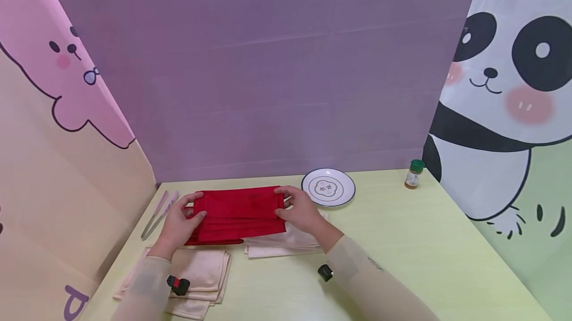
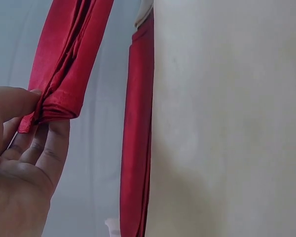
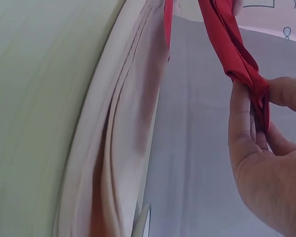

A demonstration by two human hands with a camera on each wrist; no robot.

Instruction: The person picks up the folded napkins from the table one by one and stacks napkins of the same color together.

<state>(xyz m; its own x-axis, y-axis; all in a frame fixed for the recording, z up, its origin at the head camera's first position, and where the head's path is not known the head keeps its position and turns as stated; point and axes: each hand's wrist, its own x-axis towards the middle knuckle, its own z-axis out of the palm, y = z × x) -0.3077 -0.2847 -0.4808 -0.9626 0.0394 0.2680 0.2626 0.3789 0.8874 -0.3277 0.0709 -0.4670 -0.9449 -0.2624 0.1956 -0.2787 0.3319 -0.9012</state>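
A folded red cloth (image 1: 241, 206) is stretched between my two hands, raised off the table in both wrist views. My left hand (image 1: 180, 221) pinches its left end, thumb on top and fingers beneath. At the other end my right hand (image 1: 304, 211) pinches the right edge the same way. Below the held cloth lies another folded red cloth (image 2: 137, 128), partly hidden by it in the head view. A folded pale pink cloth (image 1: 286, 242) lies under and right of it, seen edge-on as stacked pink layers (image 3: 130, 113) in the right wrist view.
Folded beige cloths (image 1: 201, 271) lie at the front left, partly under my left forearm. Tongs (image 1: 156, 216) rest along the table's left side. A white plate (image 1: 328, 188) with a blue rim sits at the back, and a green-capped jar (image 1: 414, 174) stands at the back right.
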